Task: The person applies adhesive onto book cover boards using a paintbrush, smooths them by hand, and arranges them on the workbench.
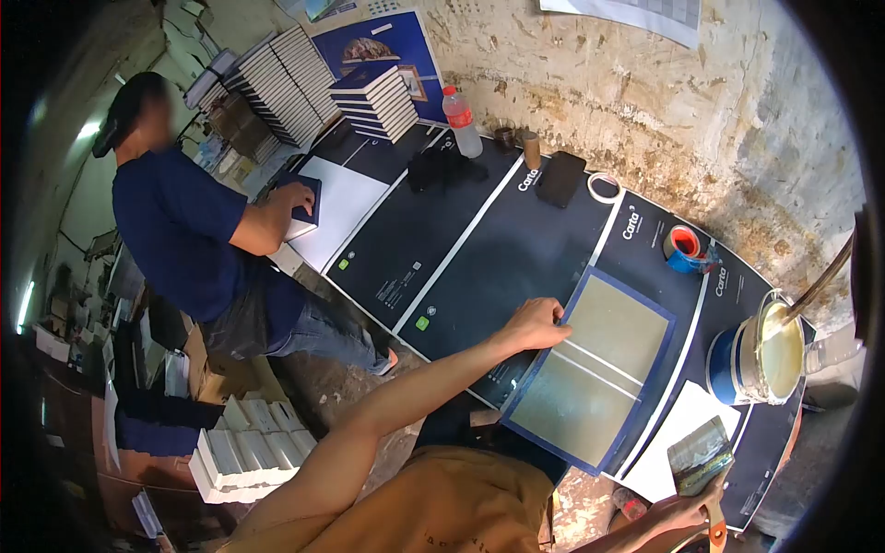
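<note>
An opened-out book cover [601,343] lies inner side up on the table, with blue turned-in edges, two tan boards and white strips along the spine. My left hand [535,324] is closed at its upper left edge, the fingertips pinching the blue border. In my right hand [693,509] is a wide flat brush [699,456] with an orange handle, its bristles wet-looking and pointing up. The brush is above a white sheet [678,433], right of the cover. A bucket of pale glue [784,359] with a stick in it stands beyond the brush.
A co-worker [184,221] at the left presses a hand on a dark blue book [309,203]. Book stacks [373,103], a bottle [463,124], a phone [561,179], tape rolls [604,188] and a red-and-blue cup [684,247] line the wall side. Book blocks [249,452] sit lower left.
</note>
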Motion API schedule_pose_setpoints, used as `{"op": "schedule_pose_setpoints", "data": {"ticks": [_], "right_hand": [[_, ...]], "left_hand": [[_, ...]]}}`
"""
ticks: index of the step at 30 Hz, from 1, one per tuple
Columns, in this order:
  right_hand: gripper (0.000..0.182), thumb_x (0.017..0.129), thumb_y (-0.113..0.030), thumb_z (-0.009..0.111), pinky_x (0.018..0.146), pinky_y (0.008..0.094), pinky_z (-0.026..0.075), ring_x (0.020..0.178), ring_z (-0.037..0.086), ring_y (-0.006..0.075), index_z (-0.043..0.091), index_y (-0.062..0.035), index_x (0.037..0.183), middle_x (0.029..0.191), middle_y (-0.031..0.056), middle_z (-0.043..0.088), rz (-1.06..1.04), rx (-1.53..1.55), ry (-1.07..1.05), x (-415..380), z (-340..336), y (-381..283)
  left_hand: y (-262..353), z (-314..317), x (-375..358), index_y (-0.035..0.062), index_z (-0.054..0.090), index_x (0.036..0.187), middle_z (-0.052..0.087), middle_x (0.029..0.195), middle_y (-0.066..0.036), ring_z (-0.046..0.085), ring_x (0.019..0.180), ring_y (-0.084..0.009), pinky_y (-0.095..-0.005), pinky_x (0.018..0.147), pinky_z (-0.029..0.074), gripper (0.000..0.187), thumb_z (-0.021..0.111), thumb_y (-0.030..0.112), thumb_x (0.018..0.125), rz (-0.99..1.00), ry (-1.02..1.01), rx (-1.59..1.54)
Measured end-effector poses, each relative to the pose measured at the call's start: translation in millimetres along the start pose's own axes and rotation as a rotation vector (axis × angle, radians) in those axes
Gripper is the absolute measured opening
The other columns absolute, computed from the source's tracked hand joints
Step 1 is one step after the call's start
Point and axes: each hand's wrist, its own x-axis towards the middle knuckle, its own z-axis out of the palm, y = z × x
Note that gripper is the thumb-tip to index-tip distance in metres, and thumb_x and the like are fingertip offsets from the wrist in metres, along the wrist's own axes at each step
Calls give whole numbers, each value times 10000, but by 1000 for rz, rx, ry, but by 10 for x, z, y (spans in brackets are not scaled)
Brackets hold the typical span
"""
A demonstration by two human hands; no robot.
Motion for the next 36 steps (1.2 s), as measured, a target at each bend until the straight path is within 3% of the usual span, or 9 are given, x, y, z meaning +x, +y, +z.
{"op": "schedule_pose_setpoints", "data": {"ticks": [7, 14, 16, 17, 26, 31, 36], "right_hand": [[373, 943, -273, 618, 967, 400, 438, 1034, 576, 210, 644, 62, 1103, 1101, 129, 626, 73, 34, 34, -93, 69, 9], [348, 942, -287, 623, 940, 387, 441, 1003, 572, 195, 647, 47, 1037, 1049, 107, 618, 57, 37, 3, -81, 99, -13], [380, 962, -284, 595, 1003, 424, 431, 1103, 573, 229, 645, 39, 1155, 1175, 121, 623, 67, 23, -22, -18, 8, 128], [404, 973, -283, 582, 1035, 442, 427, 1153, 573, 246, 644, 35, 1213, 1238, 128, 626, 73, 16, -35, 11, -46, 204], [337, 986, -214, 557, 934, 374, 450, 980, 565, 157, 671, 41, 1172, 1122, 74, 642, 63, 31, -55, -66, 25, 63], [360, 991, -235, 549, 979, 387, 442, 1055, 583, 184, 661, 35, 1200, 1171, 88, 643, 39, -7, -97, -7, -87, 139], [386, 992, -262, 552, 1021, 403, 430, 1140, 577, 216, 649, 43, 1206, 1230, 112, 627, 64, 5, -37, 25, -189, 234]], "left_hand": [[69, -140, -44, -59, 642, 1117, 715, 956, -146, 684, 757, -173, -285, 690, 545, 422, 678, 215, 799, -100, -130, -237], [-87, 15, 75, -34, 659, 1040, 694, 820, -70, 624, 639, -127, -298, 502, 466, 369, 654, 246, 800, -55, -78, -213], [126, -143, -51, -17, 668, 1023, 679, 785, -57, 608, 632, -129, -307, 456, 432, 360, 636, 265, 800, -103, -138, -176], [172, -172, -79, -9, 671, 1015, 673, 778, -53, 600, 628, -127, -309, 446, 420, 354, 629, 269, 800, -114, -138, -166], [-84, 0, 99, 15, 665, 910, 620, 706, -39, 548, 601, -96, -270, 493, 418, 246, 619, 237, 815, -146, -128, -191], [-259, -139, 114, 22, 655, 878, 575, 684, -8, 507, 587, -85, -241, 517, 426, 204, 617, 222, 858, -173, -176, -357], [-1015, -951, 220, 18, 681, 920, 546, 689, -32, 485, 558, -89, -216, 446, 364, 270, 648, 273, 839, -213, -151, -313]]}}
